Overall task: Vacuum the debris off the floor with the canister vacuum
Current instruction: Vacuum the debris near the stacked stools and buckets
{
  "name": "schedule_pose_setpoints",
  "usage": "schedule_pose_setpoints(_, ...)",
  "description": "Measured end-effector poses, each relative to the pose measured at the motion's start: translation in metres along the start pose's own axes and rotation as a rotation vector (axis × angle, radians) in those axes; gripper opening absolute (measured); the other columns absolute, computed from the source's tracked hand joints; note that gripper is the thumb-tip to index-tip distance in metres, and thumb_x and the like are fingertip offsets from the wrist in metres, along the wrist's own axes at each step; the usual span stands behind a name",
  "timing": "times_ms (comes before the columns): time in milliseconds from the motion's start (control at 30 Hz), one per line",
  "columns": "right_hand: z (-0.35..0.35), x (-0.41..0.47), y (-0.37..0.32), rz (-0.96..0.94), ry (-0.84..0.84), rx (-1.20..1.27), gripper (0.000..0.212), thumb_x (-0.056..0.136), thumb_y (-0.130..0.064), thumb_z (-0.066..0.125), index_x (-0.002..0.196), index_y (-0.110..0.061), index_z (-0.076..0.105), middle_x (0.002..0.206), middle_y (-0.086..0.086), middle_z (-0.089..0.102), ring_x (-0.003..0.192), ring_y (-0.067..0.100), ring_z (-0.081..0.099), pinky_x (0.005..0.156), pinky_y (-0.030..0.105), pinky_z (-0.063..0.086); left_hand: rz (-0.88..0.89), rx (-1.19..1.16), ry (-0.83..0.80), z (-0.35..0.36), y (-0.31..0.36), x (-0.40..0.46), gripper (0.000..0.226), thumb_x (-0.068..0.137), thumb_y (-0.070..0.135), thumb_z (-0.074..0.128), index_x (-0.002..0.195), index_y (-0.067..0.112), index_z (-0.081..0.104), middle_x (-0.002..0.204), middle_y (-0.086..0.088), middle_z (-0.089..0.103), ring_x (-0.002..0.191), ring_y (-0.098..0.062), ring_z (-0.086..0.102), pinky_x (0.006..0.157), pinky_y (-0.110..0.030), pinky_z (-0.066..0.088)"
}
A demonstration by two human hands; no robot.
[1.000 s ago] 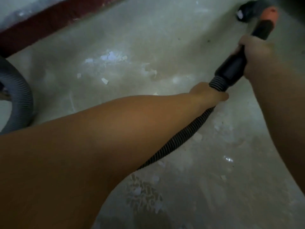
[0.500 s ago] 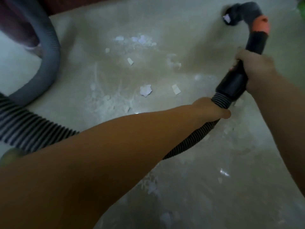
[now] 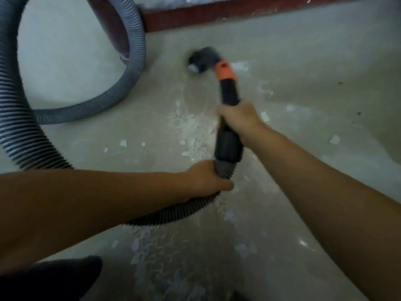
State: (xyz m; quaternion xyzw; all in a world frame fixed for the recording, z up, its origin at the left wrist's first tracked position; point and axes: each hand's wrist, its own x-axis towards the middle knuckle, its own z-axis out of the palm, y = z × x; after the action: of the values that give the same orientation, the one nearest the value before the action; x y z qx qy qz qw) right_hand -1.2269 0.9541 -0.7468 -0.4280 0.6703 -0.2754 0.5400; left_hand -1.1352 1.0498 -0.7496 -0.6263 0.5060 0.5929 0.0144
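Observation:
My right hand (image 3: 239,117) grips the black vacuum handle (image 3: 227,146) just below its orange collar (image 3: 224,71). The grey angled nozzle (image 3: 200,61) points down at the concrete floor. My left hand (image 3: 205,180) is closed around the ribbed black hose (image 3: 173,212) right below the handle. White debris flakes (image 3: 193,131) lie scattered on the floor left of the handle. More debris (image 3: 152,246) lies nearer to me, under my arms.
A thick grey corrugated hose (image 3: 134,68) loops across the floor at the left and runs down past my left forearm. A dark red skirting strip (image 3: 217,15) runs along the far wall. A dark shape (image 3: 65,276) sits at the bottom left.
The view has swung, and the nozzle now sits further left, near the grey hose loop. Both hands keep their hold on the handle and hose. More of the grey hose and the wall shows.

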Motion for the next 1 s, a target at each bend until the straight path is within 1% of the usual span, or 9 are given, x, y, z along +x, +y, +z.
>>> schedule_pose_setpoints(100, -0.042, 0.006, -0.003, 0.044, 0.315, 0.206, 0.020, 0.083, -0.007, 0.063, 0.067, -0.011, 0.051, 0.059, 0.004, 0.055, 0.044, 0.011, 0.054, 0.053, 0.026, 0.049, 0.180, 0.078, 0.032, -0.005, 0.022, 0.016, 0.016, 0.086, 0.026, 0.065, 0.088, 0.012, 0.057, 0.082, -0.010, 0.065, 0.067, -0.021, 0.062, 0.062, -0.026, 0.052)
schedule_pose_setpoints(167, -0.059, 0.007, -0.004, 0.127, 0.369, 0.283, 0.018, 0.084, -0.007, 0.061, 0.071, -0.008, 0.049, 0.055, 0.004, 0.055, 0.043, 0.013, 0.054, 0.056, 0.029, 0.052, 0.190, -0.002, -0.007, 0.002, 0.033, 0.023, 0.019, 0.086, 0.025, 0.066, 0.090, 0.009, 0.056, 0.076, -0.009, 0.063, 0.064, -0.022, 0.061, 0.067, -0.030, 0.055)
schedule_pose_setpoints(267, -0.045, 0.000, -0.007, 0.209, 0.292, 0.118, 0.017, 0.087, -0.009, 0.061, 0.074, -0.008, 0.048, 0.056, 0.005, 0.057, 0.045, 0.013, 0.055, 0.051, 0.026, 0.052, 0.088, -0.191, -0.047, 0.017, 0.026, 0.019, 0.024, 0.085, 0.023, 0.067, 0.093, 0.004, 0.055, 0.080, -0.013, 0.060, 0.071, -0.028, 0.061, 0.077, -0.041, 0.057)
schedule_pose_setpoints(367, 0.006, -0.023, -0.011, 0.137, 0.154, -0.049, 0.019, 0.085, -0.003, 0.059, 0.070, -0.007, 0.049, 0.053, 0.007, 0.056, 0.041, 0.013, 0.053, 0.036, 0.016, 0.043, 0.061, -0.208, -0.007, 0.017, -0.012, -0.008, 0.019, 0.085, 0.022, 0.065, 0.086, 0.007, 0.055, 0.085, -0.016, 0.058, 0.077, -0.027, 0.058, 0.084, -0.047, 0.055)
schedule_pose_setpoints(567, 0.078, -0.093, 0.010, 0.108, -0.178, -0.112, 0.009, 0.084, -0.004, 0.060, 0.080, -0.005, 0.053, 0.051, 0.005, 0.058, 0.037, 0.011, 0.055, 0.047, 0.022, 0.049, 0.007, -0.014, -0.117, 0.008, -0.088, -0.080, 0.020, 0.086, 0.024, 0.065, 0.080, 0.012, 0.049, 0.073, -0.004, 0.051, 0.067, -0.019, 0.052, 0.062, -0.028, 0.046)
schedule_pose_setpoints(667, 0.051, -0.085, 0.005, 0.084, 0.031, -0.020, 0.014, 0.083, -0.003, 0.060, 0.071, -0.006, 0.053, 0.042, 0.000, 0.055, 0.033, 0.009, 0.052, 0.043, 0.020, 0.045, 0.142, 0.048, -0.099, 0.000, -0.069, -0.071, 0.017, 0.086, 0.024, 0.065, 0.080, 0.015, 0.052, 0.072, -0.001, 0.053, 0.066, -0.017, 0.054, 0.059, -0.025, 0.044)
schedule_pose_setpoints(800, -0.003, -0.063, -0.003, 0.169, 0.411, 0.248, 0.015, 0.084, -0.006, 0.060, 0.076, -0.006, 0.047, 0.048, 0.002, 0.057, 0.032, 0.009, 0.053, 0.045, 0.022, 0.049, 0.265, 0.052, -0.023, -0.008, -0.030, -0.037, 0.018, 0.085, 0.026, 0.066, 0.084, 0.012, 0.054, 0.069, -0.003, 0.055, 0.061, -0.019, 0.056, 0.055, -0.024, 0.045)
schedule_pose_setpoints(900, -0.004, -0.059, 0.004, 0.257, 0.416, 0.193, 0.012, 0.085, -0.007, 0.061, 0.087, -0.003, 0.050, 0.041, 0.003, 0.056, 0.032, 0.010, 0.053, 0.035, 0.018, 0.044, 0.197, -0.086, -0.043, 0.012, -0.032, -0.034, 0.020, 0.084, 0.026, 0.067, 0.087, 0.011, 0.054, 0.071, -0.004, 0.055, 0.061, -0.019, 0.054, 0.058, -0.026, 0.046)
schedule_pose_setpoints(1000, 0.032, -0.063, 0.009, 0.200, 0.291, 0.033, 0.013, 0.083, -0.004, 0.061, 0.090, -0.002, 0.051, 0.058, 0.010, 0.056, 0.038, 0.015, 0.053, 0.035, 0.018, 0.045, 0.131, -0.205, -0.028, 0.027, -0.059, -0.043, 0.018, 0.085, 0.025, 0.064, 0.083, 0.013, 0.050, 0.075, -0.006, 0.052, 0.068, -0.022, 0.053, 0.063, -0.031, 0.044)
